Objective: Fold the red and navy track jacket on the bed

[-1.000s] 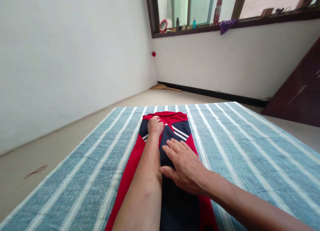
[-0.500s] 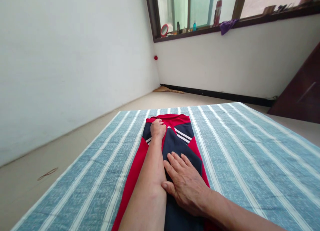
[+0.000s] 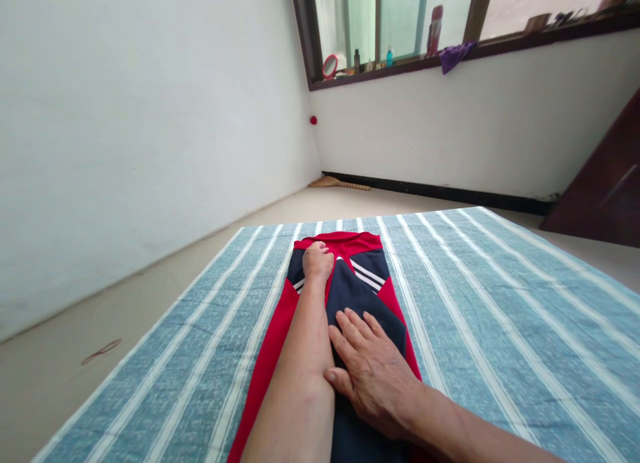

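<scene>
A red and navy garment [image 3: 367,296] with white stripes lies lengthwise on a blue and white striped sheet [image 3: 500,316]. My left hand [image 3: 317,261] reaches to the garment's far end, fingers closed on the red fabric near the waistband. My right hand [image 3: 373,369] lies flat on the navy part nearer to me, fingers stretched out and together, thumb against my left forearm.
A white wall runs along the left and another at the back. The window sill [image 3: 450,49] holds bottles, a small round mirror [image 3: 329,66] and a purple cloth [image 3: 453,53]. A broom [image 3: 340,183] lies in the far corner. A dark wooden panel [image 3: 605,183] leans at right.
My right hand has slid toward me along the navy fabric. My left hand stays clenched at the far end. The view has shifted slightly.
</scene>
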Tool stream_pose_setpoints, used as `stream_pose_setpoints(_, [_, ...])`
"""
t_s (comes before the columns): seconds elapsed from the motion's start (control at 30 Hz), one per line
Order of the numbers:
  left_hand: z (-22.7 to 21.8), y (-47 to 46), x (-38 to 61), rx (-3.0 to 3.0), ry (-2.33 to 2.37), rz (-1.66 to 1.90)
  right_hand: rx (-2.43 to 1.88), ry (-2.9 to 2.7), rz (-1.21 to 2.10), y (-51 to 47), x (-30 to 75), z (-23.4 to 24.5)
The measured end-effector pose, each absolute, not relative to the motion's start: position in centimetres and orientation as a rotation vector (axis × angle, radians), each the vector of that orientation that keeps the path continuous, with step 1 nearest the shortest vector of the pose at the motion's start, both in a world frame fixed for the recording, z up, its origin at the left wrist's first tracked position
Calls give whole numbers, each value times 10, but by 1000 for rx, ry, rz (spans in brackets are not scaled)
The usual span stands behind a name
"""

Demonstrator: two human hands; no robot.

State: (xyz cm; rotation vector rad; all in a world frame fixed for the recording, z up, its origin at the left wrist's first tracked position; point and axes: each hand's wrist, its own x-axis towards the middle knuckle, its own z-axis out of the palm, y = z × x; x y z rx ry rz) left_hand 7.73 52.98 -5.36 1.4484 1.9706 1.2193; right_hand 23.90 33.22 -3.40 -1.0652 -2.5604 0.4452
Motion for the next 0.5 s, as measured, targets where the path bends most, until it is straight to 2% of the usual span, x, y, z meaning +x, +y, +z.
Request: stream_pose_setpoints(0.5, [-55,531,76,1414,1956,1219,-1058,-2556,421,334,238,-36])
